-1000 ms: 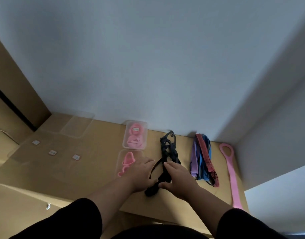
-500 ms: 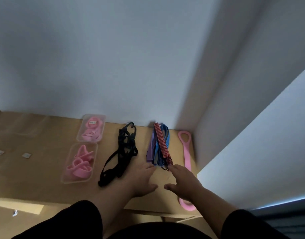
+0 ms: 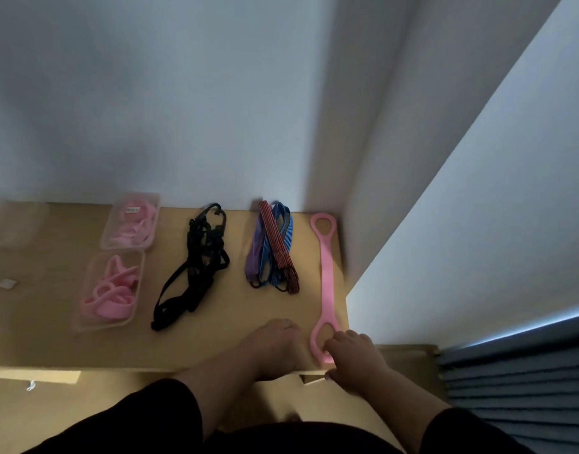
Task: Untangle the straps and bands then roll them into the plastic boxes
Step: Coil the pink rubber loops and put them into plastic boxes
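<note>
Where the long pink band (image 3: pixel 326 273) lies along the worktop's (image 3: pixel 222 342) right edge, both hands meet at its near loop: the right hand (image 3: pixel 353 357) curls its fingers on the loop, while whether the left hand (image 3: pixel 278 347) grips it cannot be told. Toward the left lie a striped strap bundle (image 3: pixel 273 250), a black tangle (image 3: pixel 196 267), and two clear boxes (image 3: pixel 109 290) of pink bands, all well apart from the hands.

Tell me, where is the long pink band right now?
In the head view, the long pink band lies along the table's right edge by the wall, right of the striped straps, with both hands at its near loop.
</note>
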Tool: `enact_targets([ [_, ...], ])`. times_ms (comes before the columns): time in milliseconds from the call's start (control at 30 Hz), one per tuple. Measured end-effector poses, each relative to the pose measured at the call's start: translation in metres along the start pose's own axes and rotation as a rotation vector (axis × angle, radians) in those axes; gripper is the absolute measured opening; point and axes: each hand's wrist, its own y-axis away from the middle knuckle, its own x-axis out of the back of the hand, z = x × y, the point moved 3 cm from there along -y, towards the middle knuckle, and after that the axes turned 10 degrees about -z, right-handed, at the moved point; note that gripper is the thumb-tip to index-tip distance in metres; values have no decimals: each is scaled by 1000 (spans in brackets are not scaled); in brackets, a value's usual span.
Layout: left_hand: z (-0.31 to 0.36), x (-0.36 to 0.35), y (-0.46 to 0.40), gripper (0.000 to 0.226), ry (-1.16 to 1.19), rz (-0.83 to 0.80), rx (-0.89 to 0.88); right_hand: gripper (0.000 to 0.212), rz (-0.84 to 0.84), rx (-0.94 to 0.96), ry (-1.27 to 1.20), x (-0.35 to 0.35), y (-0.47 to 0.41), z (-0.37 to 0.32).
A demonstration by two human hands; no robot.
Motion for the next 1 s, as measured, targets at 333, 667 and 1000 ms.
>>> enact_targets([
  [333,-17,-4,4,62,85,55,45,34,160,50,-78,9,-3,-5],
  [667,-29,44,29,68,479,413,54,33,683,269,-348,130,26,-21],
  [1000,-22,107,84,24,806,674,-199,29,974,514,-332,240,62,-57],
])
